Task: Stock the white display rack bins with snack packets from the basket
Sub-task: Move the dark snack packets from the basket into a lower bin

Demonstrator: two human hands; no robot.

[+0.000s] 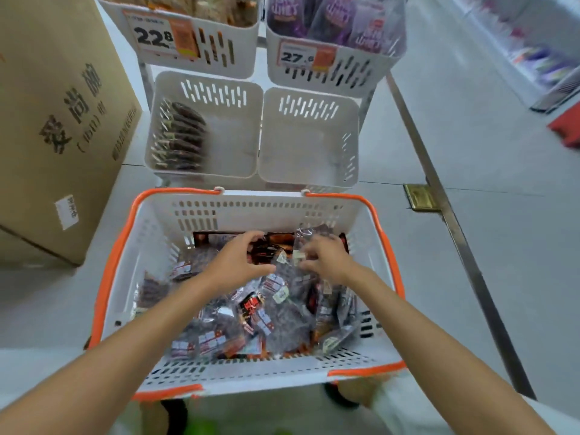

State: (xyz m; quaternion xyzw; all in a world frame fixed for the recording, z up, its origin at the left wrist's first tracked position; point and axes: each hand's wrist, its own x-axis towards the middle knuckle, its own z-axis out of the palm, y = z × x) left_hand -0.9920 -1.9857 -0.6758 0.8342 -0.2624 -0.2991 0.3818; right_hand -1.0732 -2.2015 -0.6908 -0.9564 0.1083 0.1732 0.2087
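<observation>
Near, in the basket: heaped snack packets, judged light, soft and slippery; grasp at a sealed edge. Right hand pinches one. Left hand curls over another, grip unconfirmed. Far: left bin part-filled, right bin unfilled.

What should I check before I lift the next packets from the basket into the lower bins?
1. Snack packets left in the basket: ok, many.
2. Left hand and right hand reach the packets: ok, both are among them.
3. Firm grip: cannot tell, fingers are blurred.
4. Room in the lower left bin: ok, only one row of dark packets at its left wall.
5. Lower right bin free: ok, nothing in it.
</observation>
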